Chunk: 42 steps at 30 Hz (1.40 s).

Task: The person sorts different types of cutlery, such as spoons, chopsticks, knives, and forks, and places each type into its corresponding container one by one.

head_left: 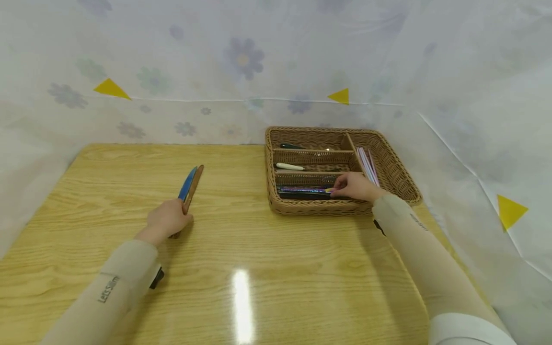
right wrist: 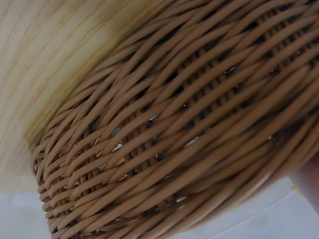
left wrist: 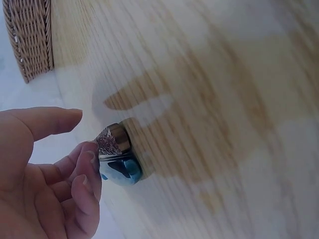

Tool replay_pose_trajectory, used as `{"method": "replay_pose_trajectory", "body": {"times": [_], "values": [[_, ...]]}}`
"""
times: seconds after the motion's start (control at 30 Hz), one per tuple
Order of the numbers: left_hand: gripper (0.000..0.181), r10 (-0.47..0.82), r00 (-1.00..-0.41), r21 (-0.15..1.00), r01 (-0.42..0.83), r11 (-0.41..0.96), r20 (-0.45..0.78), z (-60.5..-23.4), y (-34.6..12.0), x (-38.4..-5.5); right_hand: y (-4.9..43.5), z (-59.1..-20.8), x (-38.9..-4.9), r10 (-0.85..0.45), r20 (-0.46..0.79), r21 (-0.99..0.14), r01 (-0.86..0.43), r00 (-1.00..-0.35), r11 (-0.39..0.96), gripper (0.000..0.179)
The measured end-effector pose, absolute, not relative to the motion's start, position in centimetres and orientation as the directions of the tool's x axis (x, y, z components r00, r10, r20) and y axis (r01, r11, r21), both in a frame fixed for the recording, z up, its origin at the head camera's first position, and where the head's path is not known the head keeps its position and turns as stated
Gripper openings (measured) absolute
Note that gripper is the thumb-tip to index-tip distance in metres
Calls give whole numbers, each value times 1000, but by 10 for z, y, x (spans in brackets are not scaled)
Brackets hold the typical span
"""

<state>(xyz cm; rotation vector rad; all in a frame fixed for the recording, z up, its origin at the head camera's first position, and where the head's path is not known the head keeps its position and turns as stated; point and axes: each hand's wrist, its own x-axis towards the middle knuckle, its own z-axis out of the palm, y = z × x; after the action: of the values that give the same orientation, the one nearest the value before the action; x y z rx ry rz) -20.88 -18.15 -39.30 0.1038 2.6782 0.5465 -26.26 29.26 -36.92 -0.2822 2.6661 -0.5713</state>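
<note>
In the head view my left hand (head_left: 168,219) reaches over two long slim pieces lying close together on the table, a blue one (head_left: 187,184) and a brown one (head_left: 195,184). From the left wrist, the thumb stands apart while the fingertips touch the end of the brown piece, patterned with a coppery band (left wrist: 115,139); the teal-blue end (left wrist: 124,172) is beside it. My right hand (head_left: 355,186) dips into the front compartment of a wicker basket (head_left: 319,207), its thumb and finger pinching a shiny purple slim piece (head_left: 306,190). Basket weave hides most of that hand in the right wrist view.
A cream-handled utensil (head_left: 290,166) lies in the middle compartment and a dark-handled one (head_left: 291,146) in the back one. Pale straws (head_left: 366,165) stand in the right compartment. Flowered white sheeting (head_left: 198,62) hangs behind the wooden table (head_left: 233,239).
</note>
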Motion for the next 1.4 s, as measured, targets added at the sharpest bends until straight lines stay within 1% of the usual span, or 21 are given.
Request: {"method": "replay_pose_trajectory", "body": {"times": [0.17,0.37,0.47,0.57,0.7,0.8,0.97,1.17,1.33,1.4], "values": [[18,155,-916,396,-4,918,-371,-394,-180,-209,291,-370,-261,-276,-353,-349,-148,-894,925,21],[20,146,-920,410,-17,912,-364,-392,-181,-209,285,-368,-265,-293,-381,-240,-213,-877,947,19],[20,144,-922,427,-25,904,-359,-392,-181,-209,283,-368,-268,-277,-405,-201,-211,-871,957,20],[20,145,-928,442,-24,896,-344,-393,-181,-210,283,-368,-268,-242,-417,-169,-187,-876,968,25],[19,139,-936,443,-20,896,-323,-395,-180,-211,286,-368,-267,-196,-409,-149,-147,-891,978,32],[17,125,-940,423,-23,906,-318,-397,-178,-212,288,-370,-265,-182,-387,-140,-137,-904,981,33],[25,121,-929,370,-18,929,-350,-398,-172,-215,287,-370,-262,-168,-350,-130,-129,-921,983,32],[27,136,-912,347,-7,938,-387,-398,-164,-214,284,-368,-259,-179,-298,-107,-154,-938,982,30],[26,169,-904,357,20,934,-392,-398,-162,-211,281,-369,-258,-199,-270,-105,-177,-942,979,30],[23,181,-903,365,29,931,-390,-399,-162,-211,280,-368,-258,-204,-263,-109,-181,-943,977,30]]}}
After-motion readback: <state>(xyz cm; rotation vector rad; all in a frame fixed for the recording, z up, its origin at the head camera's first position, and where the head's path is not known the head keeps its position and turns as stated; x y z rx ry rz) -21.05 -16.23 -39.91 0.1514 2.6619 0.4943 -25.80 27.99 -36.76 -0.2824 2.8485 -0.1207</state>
